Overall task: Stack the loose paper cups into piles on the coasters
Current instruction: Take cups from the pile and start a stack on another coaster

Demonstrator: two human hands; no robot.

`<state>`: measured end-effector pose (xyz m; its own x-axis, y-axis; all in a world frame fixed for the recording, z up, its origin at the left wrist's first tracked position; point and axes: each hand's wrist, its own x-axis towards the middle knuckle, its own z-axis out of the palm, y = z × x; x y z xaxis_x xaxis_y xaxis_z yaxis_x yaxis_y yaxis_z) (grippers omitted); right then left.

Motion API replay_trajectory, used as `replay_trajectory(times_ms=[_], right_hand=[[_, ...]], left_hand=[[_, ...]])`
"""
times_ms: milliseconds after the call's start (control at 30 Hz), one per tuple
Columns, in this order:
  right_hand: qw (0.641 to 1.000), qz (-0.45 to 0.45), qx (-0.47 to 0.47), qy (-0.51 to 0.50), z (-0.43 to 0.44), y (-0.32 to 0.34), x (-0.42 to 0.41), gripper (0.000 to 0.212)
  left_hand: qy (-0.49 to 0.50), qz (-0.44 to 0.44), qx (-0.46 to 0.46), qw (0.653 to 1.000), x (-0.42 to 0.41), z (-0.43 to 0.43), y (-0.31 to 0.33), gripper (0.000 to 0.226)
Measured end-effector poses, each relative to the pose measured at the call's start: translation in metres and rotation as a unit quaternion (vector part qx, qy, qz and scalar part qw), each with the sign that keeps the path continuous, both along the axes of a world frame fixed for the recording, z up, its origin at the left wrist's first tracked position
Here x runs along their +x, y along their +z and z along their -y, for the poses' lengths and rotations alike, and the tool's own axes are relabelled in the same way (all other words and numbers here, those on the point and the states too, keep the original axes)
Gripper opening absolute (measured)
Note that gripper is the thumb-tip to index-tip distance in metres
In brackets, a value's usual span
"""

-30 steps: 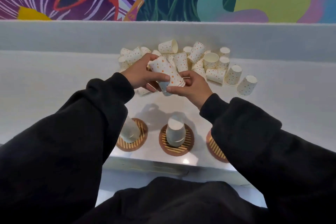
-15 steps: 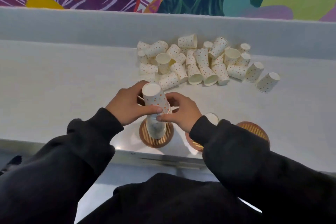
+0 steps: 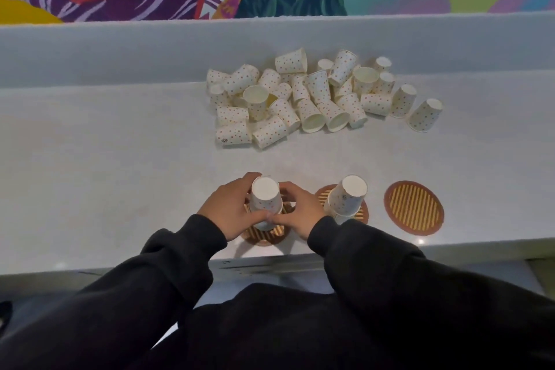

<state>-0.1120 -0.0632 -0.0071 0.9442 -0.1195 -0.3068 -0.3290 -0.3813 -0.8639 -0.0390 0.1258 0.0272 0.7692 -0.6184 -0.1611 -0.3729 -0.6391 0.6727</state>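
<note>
The left hand (image 3: 231, 210) and right hand (image 3: 300, 213) curled round an upturned cup stack (image 3: 265, 201), gripping it from both sides on the left coaster (image 3: 264, 238), just beside the middle coaster (image 3: 322, 197). That one bore a short pile (image 3: 348, 195). The right coaster (image 3: 414, 207) beside it was bare. Beyond it lay a heap of loose cups (image 3: 300, 99), so most of the stacking seemed left.
</note>
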Motion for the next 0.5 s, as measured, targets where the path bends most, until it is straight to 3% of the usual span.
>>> replay_trajectory(times_ms=[500], right_hand=[[1.0, -0.029, -0.009, -0.002, -0.004, -0.021, 0.004, 0.078]], left_hand=[[0.024, -0.109, -0.052, 0.992, -0.002, -0.004, -0.029, 0.08]])
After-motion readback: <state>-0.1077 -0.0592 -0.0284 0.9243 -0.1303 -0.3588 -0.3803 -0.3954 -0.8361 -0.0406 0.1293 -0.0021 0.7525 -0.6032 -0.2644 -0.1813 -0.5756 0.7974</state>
